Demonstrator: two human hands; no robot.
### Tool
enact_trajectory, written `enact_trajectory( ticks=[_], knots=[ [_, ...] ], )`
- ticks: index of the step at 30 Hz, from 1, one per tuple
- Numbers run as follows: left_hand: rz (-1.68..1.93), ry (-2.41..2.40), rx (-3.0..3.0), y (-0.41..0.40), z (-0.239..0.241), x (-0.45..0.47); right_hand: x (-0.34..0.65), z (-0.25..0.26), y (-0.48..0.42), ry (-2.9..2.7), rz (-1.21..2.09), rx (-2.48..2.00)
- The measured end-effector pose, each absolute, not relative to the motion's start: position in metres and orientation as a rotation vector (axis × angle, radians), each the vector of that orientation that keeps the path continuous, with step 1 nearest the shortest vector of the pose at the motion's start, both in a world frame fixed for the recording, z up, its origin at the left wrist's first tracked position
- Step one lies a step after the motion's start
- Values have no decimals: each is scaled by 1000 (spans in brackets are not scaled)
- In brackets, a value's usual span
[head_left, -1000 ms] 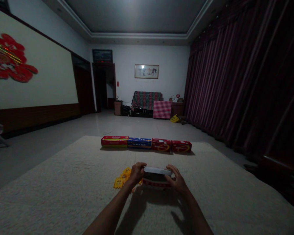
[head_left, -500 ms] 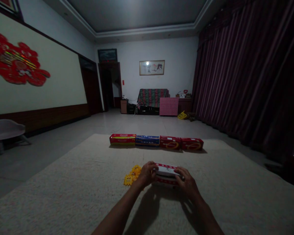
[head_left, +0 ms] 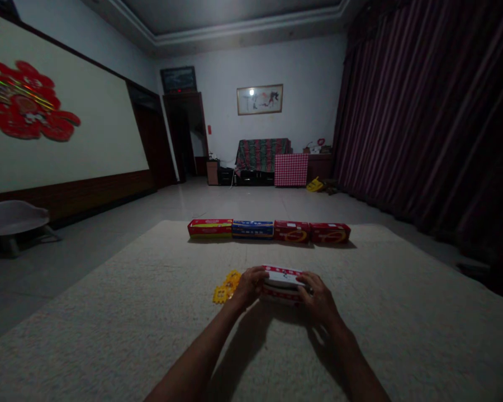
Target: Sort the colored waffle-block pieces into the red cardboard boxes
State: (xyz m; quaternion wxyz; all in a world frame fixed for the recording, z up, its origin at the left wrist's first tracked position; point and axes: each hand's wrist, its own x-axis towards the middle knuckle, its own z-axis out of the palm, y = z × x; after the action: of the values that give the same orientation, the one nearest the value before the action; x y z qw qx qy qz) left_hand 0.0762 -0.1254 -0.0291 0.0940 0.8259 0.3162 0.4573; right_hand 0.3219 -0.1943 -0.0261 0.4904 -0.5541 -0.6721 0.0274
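Note:
A flat red and white box (head_left: 282, 282) lies on the pale carpet (head_left: 109, 312) in front of me. My left hand (head_left: 250, 286) grips its left end and my right hand (head_left: 317, 298) grips its right end, fingers curled over the edges. Just left of my left hand lie several yellow toy pieces (head_left: 225, 286) on the carpet. Farther off, a row of boxes stands end to end: a red and yellow box (head_left: 209, 227), a blue box (head_left: 252, 228) and two red boxes (head_left: 311, 231).
A grey stool (head_left: 12, 219) stands at the left by the wall. Dark red curtains (head_left: 423, 123) cover the right side. At the far wall are a covered sofa (head_left: 262, 156), a checked panel (head_left: 291, 170) and a dark doorway (head_left: 186, 137).
The box in my hands has come down from a tilted, lifted pose to lie flat on the carpet. My view has shifted a little to the left and down.

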Motion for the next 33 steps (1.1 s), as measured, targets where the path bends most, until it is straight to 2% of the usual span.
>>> enact_trajectory(
  ticks=[6, 15, 21, 26, 33],
  knots=[
    [1314, 929, 2358, -132, -24, 71, 323, -24, -197, -1661, 45, -1386],
    [1372, 894, 2367, -134, -25, 72, 299, -7, -205, -2012, -274, -1448],
    [1326, 930, 2421, -135, -26, 71, 284, -17, -205, -2122, -251, -1428],
    [1222, 985, 2496, -131, -19, 68, 289, 0, -196, -2228, -97, -1483],
    [1426, 1014, 2381, -105, -9, 64, 283, 32, -166, -2384, 154, -1629]
  ],
)
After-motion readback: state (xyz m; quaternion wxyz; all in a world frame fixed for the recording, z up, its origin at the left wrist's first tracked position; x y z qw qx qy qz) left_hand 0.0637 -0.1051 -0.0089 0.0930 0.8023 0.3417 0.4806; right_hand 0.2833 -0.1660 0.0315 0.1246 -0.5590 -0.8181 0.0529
